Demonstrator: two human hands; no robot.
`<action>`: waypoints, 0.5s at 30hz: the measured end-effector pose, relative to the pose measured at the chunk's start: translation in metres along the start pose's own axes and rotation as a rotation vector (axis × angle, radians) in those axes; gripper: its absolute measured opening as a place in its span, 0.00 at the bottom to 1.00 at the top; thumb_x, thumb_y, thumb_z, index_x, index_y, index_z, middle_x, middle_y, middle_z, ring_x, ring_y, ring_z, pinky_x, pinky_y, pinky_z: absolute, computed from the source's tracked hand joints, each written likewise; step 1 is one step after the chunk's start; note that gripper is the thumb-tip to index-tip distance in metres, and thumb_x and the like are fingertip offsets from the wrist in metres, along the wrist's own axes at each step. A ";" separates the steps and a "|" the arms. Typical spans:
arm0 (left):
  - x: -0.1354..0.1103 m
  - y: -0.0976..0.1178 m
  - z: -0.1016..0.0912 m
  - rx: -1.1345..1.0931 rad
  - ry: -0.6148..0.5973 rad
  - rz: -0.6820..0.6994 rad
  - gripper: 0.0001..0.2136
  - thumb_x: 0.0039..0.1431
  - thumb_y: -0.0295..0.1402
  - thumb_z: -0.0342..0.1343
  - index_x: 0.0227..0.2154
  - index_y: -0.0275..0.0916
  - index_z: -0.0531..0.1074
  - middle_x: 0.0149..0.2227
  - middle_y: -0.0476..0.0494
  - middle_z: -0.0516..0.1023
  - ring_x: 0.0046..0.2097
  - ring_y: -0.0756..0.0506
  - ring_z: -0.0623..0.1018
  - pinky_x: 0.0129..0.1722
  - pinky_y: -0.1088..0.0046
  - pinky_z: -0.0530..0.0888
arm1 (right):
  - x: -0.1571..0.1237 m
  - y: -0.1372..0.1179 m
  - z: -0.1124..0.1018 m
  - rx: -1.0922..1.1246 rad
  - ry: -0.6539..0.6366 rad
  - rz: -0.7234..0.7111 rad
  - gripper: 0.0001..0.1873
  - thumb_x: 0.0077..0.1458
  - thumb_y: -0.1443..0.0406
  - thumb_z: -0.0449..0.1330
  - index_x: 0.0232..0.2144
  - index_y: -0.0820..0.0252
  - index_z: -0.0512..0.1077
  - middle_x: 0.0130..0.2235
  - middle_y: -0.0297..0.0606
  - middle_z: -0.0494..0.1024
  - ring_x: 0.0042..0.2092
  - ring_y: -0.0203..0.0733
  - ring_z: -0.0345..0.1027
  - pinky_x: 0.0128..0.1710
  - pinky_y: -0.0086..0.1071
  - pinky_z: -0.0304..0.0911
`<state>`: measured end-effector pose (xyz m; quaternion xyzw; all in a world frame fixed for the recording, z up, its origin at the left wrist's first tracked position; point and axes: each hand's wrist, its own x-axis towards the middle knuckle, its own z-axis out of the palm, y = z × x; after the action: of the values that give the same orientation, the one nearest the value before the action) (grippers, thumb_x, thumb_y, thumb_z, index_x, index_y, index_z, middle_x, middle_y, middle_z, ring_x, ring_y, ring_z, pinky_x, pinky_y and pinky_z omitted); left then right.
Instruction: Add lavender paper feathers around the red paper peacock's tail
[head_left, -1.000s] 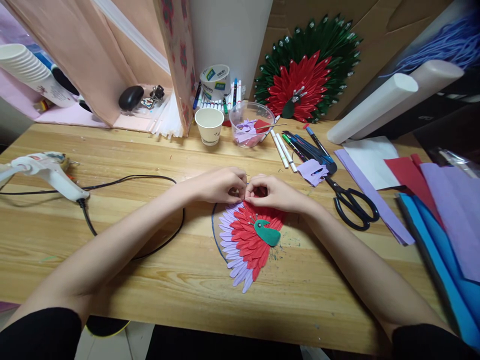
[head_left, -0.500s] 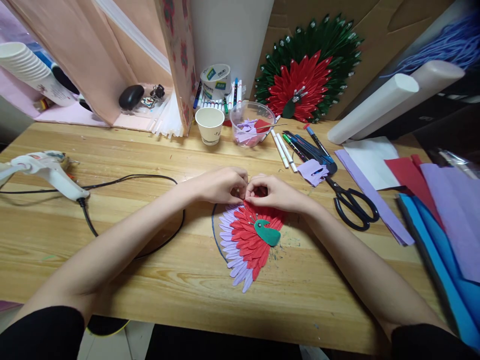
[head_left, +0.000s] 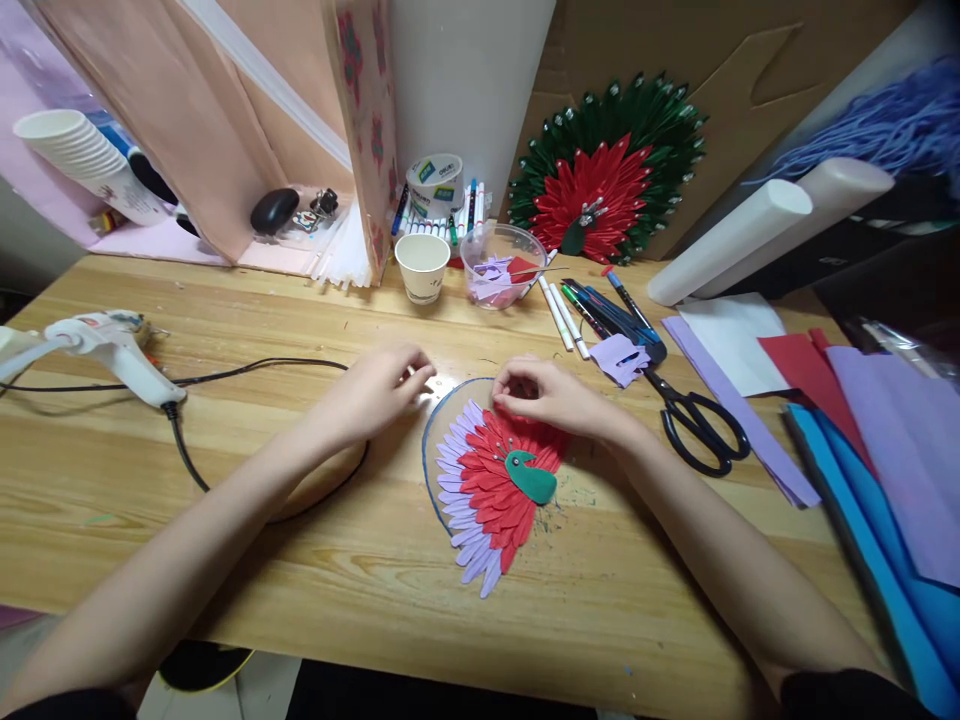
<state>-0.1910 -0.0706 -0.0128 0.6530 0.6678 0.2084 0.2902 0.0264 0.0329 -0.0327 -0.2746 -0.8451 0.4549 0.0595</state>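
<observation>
On the table in front of me lies a paper peacock [head_left: 480, 490] on a round card with a blue-drawn edge. It has red and lilac petal feathers and a green head [head_left: 531, 478]. My right hand [head_left: 547, 395] is at the top of the red feathers, thumb and fingers pinched together; whatever may be between them is hidden. Left of the card, my left hand [head_left: 382, 390] hovers with thumb and forefinger apart, holding nothing that I can see.
A white glue gun [head_left: 112, 350] with a black cord lies on the left. Behind stand a paper cup [head_left: 422, 268] and a clear bowl [head_left: 502, 268] with paper scraps. Markers, black-handled scissors [head_left: 701, 425] and coloured sheets [head_left: 892, 440] are on the right. A finished green-and-red peacock [head_left: 600, 180] leans behind.
My left hand has drawn away to the left from my right hand, baring the top of the card. My right hand stays pinched at the red feathers. The view has tilted slightly.
</observation>
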 end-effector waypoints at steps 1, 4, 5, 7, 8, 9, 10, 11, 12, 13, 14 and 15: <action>-0.011 0.001 0.001 -0.062 -0.003 -0.075 0.13 0.58 0.39 0.45 0.31 0.35 0.70 0.32 0.42 0.75 0.36 0.45 0.73 0.36 0.67 0.67 | -0.002 0.001 -0.005 -0.016 0.051 0.026 0.05 0.51 0.64 0.55 0.30 0.60 0.69 0.32 0.38 0.74 0.34 0.38 0.66 0.34 0.31 0.60; -0.043 0.005 0.006 -0.386 -0.054 -0.256 0.14 0.58 0.41 0.45 0.37 0.36 0.69 0.39 0.40 0.75 0.40 0.44 0.74 0.40 0.66 0.70 | -0.013 0.008 -0.019 -0.041 0.186 0.158 0.09 0.53 0.61 0.53 0.30 0.60 0.69 0.36 0.41 0.75 0.38 0.42 0.68 0.39 0.35 0.61; -0.051 0.007 0.008 -0.469 -0.055 -0.302 0.14 0.57 0.40 0.47 0.39 0.36 0.68 0.42 0.39 0.74 0.43 0.44 0.74 0.44 0.65 0.69 | -0.019 0.012 -0.022 -0.024 0.199 0.222 0.09 0.53 0.61 0.53 0.30 0.60 0.70 0.36 0.41 0.75 0.39 0.43 0.68 0.40 0.37 0.62; -0.061 0.010 0.011 -0.647 -0.069 -0.395 0.15 0.54 0.40 0.51 0.42 0.36 0.67 0.48 0.38 0.71 0.48 0.44 0.72 0.49 0.66 0.67 | -0.032 0.019 -0.026 0.073 0.200 0.342 0.09 0.52 0.61 0.55 0.30 0.61 0.70 0.37 0.43 0.75 0.39 0.45 0.69 0.41 0.39 0.63; -0.063 0.012 0.012 -0.739 -0.070 -0.430 0.16 0.53 0.40 0.52 0.43 0.36 0.67 0.50 0.38 0.69 0.51 0.44 0.70 0.51 0.67 0.66 | -0.038 0.023 -0.025 0.162 0.196 0.385 0.10 0.51 0.60 0.55 0.31 0.61 0.70 0.38 0.44 0.75 0.39 0.45 0.70 0.41 0.39 0.64; -0.064 0.013 0.014 -0.826 -0.069 -0.463 0.17 0.52 0.40 0.53 0.43 0.37 0.67 0.52 0.38 0.68 0.52 0.44 0.69 0.52 0.67 0.66 | -0.044 0.026 -0.024 0.251 0.190 0.403 0.11 0.51 0.60 0.56 0.33 0.62 0.71 0.40 0.44 0.75 0.40 0.45 0.70 0.42 0.40 0.65; -0.064 0.015 0.015 -0.903 -0.062 -0.491 0.18 0.52 0.39 0.54 0.44 0.37 0.66 0.52 0.38 0.68 0.53 0.43 0.69 0.52 0.68 0.66 | -0.050 0.028 -0.023 0.325 0.189 0.411 0.12 0.51 0.60 0.56 0.35 0.62 0.71 0.41 0.45 0.75 0.41 0.44 0.70 0.44 0.40 0.65; -0.062 0.016 0.016 -0.962 -0.051 -0.515 0.18 0.52 0.39 0.54 0.44 0.36 0.66 0.52 0.37 0.68 0.53 0.43 0.69 0.52 0.67 0.66 | -0.055 0.029 -0.021 0.381 0.190 0.409 0.14 0.50 0.60 0.57 0.37 0.63 0.71 0.43 0.45 0.74 0.43 0.44 0.70 0.46 0.40 0.64; -0.060 0.018 0.017 -0.997 -0.038 -0.537 0.18 0.51 0.38 0.55 0.44 0.35 0.66 0.52 0.36 0.68 0.52 0.43 0.69 0.52 0.67 0.66 | -0.059 0.030 -0.019 0.411 0.197 0.402 0.15 0.49 0.60 0.58 0.39 0.63 0.71 0.44 0.45 0.74 0.44 0.45 0.69 0.48 0.41 0.63; -0.058 0.019 0.018 -1.009 -0.028 -0.553 0.18 0.50 0.37 0.56 0.44 0.35 0.66 0.52 0.35 0.68 0.51 0.43 0.70 0.52 0.66 0.67 | -0.063 0.030 -0.017 0.420 0.211 0.395 0.17 0.48 0.60 0.59 0.40 0.62 0.71 0.45 0.45 0.74 0.46 0.45 0.68 0.50 0.42 0.61; -0.055 0.020 0.019 -1.006 -0.027 -0.559 0.19 0.49 0.36 0.57 0.44 0.34 0.66 0.51 0.34 0.68 0.51 0.43 0.71 0.51 0.66 0.68 | -0.065 0.030 -0.015 0.421 0.229 0.384 0.17 0.48 0.59 0.60 0.40 0.62 0.71 0.45 0.45 0.74 0.47 0.46 0.68 0.51 0.43 0.60; -0.052 0.020 0.021 -0.994 -0.030 -0.555 0.20 0.47 0.34 0.59 0.44 0.33 0.66 0.51 0.33 0.68 0.50 0.42 0.72 0.49 0.66 0.69 | -0.067 0.030 -0.013 0.418 0.249 0.370 0.18 0.48 0.59 0.61 0.41 0.62 0.72 0.46 0.45 0.74 0.48 0.46 0.67 0.52 0.44 0.59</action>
<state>-0.1632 -0.1228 -0.0090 0.2408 0.6318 0.4042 0.6160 0.1001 0.0207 -0.0394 -0.4593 -0.6551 0.5847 0.1340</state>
